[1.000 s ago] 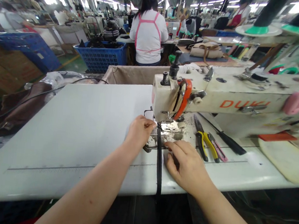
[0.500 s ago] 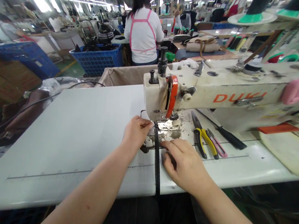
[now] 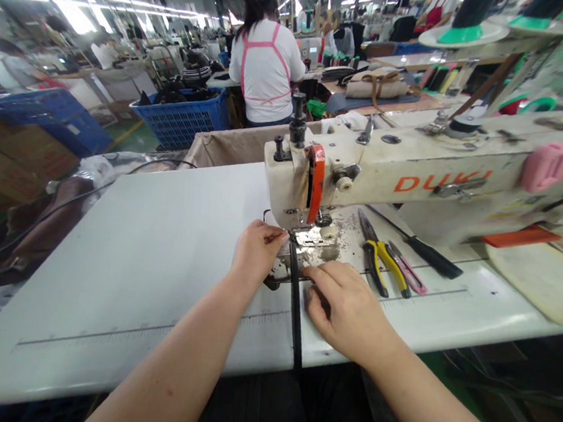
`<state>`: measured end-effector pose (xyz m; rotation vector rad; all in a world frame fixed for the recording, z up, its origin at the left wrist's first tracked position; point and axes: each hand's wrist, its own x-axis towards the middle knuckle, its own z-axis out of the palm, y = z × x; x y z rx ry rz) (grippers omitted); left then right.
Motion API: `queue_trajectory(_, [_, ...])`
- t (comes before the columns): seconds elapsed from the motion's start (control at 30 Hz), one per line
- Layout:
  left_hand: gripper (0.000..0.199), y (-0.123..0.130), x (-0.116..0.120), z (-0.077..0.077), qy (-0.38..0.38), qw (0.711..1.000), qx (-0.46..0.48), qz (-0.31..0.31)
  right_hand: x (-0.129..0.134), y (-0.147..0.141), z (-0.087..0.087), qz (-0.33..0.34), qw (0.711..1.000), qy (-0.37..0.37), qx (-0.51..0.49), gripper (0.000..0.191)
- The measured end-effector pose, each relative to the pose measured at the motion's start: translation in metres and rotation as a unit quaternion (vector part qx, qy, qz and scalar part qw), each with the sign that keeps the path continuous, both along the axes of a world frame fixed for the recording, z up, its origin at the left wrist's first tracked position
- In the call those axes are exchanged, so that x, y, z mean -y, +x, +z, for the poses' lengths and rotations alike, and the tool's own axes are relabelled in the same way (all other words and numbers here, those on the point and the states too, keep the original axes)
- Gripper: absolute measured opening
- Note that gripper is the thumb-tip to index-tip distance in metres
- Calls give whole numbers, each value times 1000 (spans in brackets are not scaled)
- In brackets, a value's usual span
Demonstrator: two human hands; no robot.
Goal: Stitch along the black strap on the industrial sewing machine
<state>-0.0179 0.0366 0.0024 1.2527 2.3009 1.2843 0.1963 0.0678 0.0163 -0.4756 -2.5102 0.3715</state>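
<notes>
A narrow black strap [image 3: 295, 306] runs from the presser foot of the sewing machine [image 3: 326, 169] toward me and over the table's front edge. My left hand [image 3: 257, 252] is closed in a pinch just left of the foot, at the strap's far end. What lies between its fingertips is too small to make out. On the right of the strap my right hand [image 3: 345, 305] rests on the table with its index finger stretched to the metal needle plate [image 3: 327, 253]. The thumb is apart from that finger, and I see nothing held there.
Yellow-handled pliers [image 3: 387, 259], pink-handled snips [image 3: 409, 270] and a black-handled tool [image 3: 435, 256] lie right of the needle plate. The white table [image 3: 157, 245] has a printed ruler. Beyond it are a blue basket [image 3: 185, 117] and a co-worker [image 3: 266, 68] facing away.
The view has shifted slightly, so the machine appears a little further left. Both hands and the strap keep nearly the same places.
</notes>
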Motion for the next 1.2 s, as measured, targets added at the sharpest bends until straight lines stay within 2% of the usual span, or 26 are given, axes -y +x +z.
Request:
queue_trajectory(0.4, [5,3,-4,0,-32,999,-10,6,1,1,0,-5,1000,-5,0,26])
queue_trajectory(0.67, [5,3,-1,5,-30,999,-2,13,1,1,0,-6,1000,-7,0,26])
queue_trajectory(0.97, [7,-4,3,-5,-9,1000,8,6,0,1,0,-7,1000,-7,1,25])
queue_trajectory(1.2, [7,-2,3,-2,-20,1000,2,14,0,1,0,-4,1000,-10,6,25])
